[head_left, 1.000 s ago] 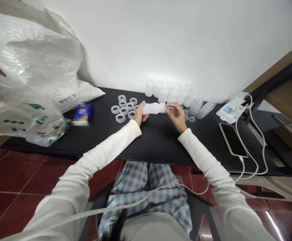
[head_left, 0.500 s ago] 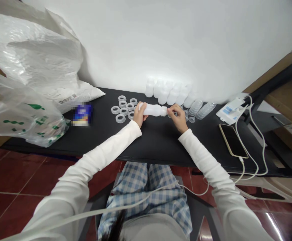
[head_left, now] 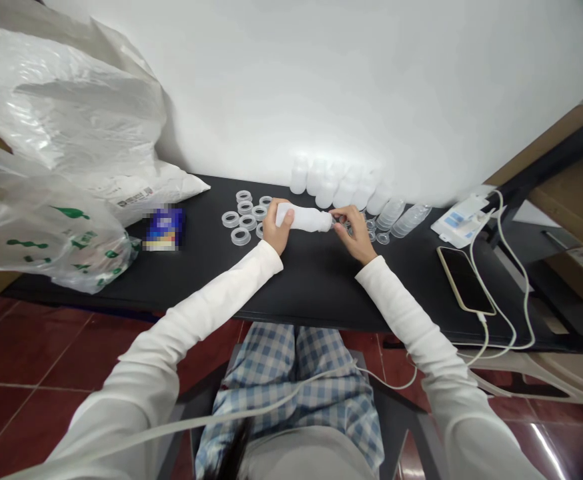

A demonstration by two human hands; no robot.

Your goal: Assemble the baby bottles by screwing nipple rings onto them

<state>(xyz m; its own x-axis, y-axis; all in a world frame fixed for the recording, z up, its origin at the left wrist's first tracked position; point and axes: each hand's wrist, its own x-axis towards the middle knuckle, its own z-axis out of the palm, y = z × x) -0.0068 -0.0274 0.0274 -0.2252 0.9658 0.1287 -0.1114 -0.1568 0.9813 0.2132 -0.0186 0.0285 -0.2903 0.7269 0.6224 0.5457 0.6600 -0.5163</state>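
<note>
My left hand (head_left: 277, 228) is wrapped round the base of a white plastic bottle (head_left: 307, 218), which lies sideways above the table with its mouth to the right. At that mouth is my right hand (head_left: 354, 233), its thumb and fingers closed around the rim; whatever small piece they pinch is too hidden to name. Several translucent rings (head_left: 240, 236) lie beyond and left of my left hand. Small clear dome-like pieces (head_left: 382, 238) sit behind and beside my right hand, partly covered by it.
Several white bottles (head_left: 299, 177) stand against the wall. Stacks of clear cups (head_left: 411, 220) lie to their right. A phone (head_left: 465, 280) with a cable and a white power strip (head_left: 461, 221) are at the right. Plastic bags (head_left: 71, 233) and a blue pack (head_left: 165, 227) occupy the left.
My left hand has rolled the bottle slightly, its thumb now on top. The fingers of my right hand have spread from a tight pinch to a wider grip at the mouth.
</note>
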